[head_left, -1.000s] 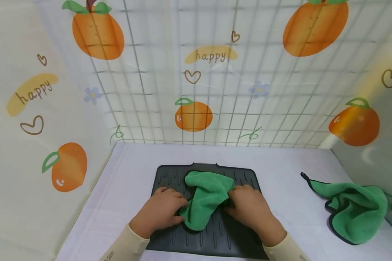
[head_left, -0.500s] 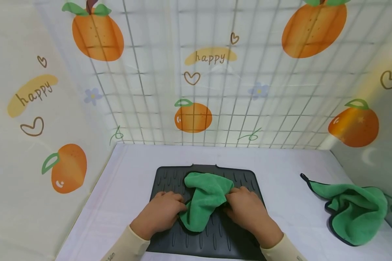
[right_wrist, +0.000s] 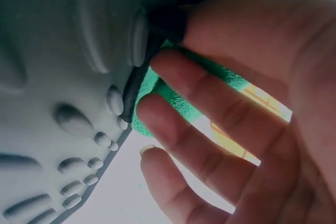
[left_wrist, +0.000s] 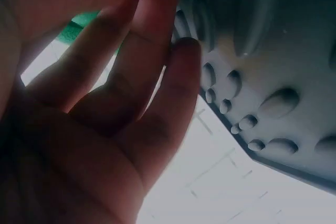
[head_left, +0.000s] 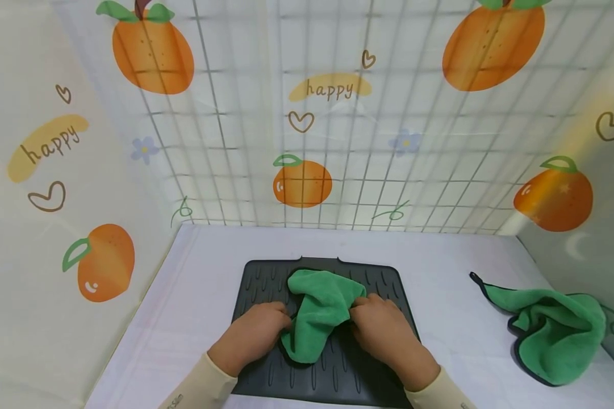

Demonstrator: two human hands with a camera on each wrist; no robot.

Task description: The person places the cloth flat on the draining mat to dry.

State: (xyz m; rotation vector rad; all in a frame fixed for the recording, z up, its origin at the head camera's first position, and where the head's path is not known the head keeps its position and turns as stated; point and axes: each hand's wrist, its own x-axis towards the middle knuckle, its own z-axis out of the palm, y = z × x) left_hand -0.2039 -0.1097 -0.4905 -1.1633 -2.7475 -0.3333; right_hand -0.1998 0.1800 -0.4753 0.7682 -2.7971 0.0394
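A crumpled green cleaning cloth (head_left: pixel 319 312) with dark trim lies on a black ribbed mat (head_left: pixel 337 375). My left hand (head_left: pixel 258 332) pinches the cloth's left edge. In the left wrist view, the thumb and index finger of that hand (left_wrist: pixel 105 93) meet at the top, and the other fingers rest close to the mat. On the cloth's right side, my right hand (head_left: pixel 383 326) pinches the edge. The right wrist view has the thumb of this hand (right_wrist: pixel 220 108) against the dark trim, with the remaining fingers spread beside the green fabric (right_wrist: pixel 176 100). Each pinch point is partly hidden.
A second green cloth (head_left: pixel 567 335) with dark trim and a hanging loop lies bunched at the right. White cloth covers the table (head_left: pixel 184 307). A fruit-printed curtain (head_left: pixel 255 130) over a wire grid encloses the back, with printed sheets on both sides.
My left hand's fingers have drawn together on the cloth's left edge. My right hand has shifted slightly left and nearer. The cloth has barely moved.
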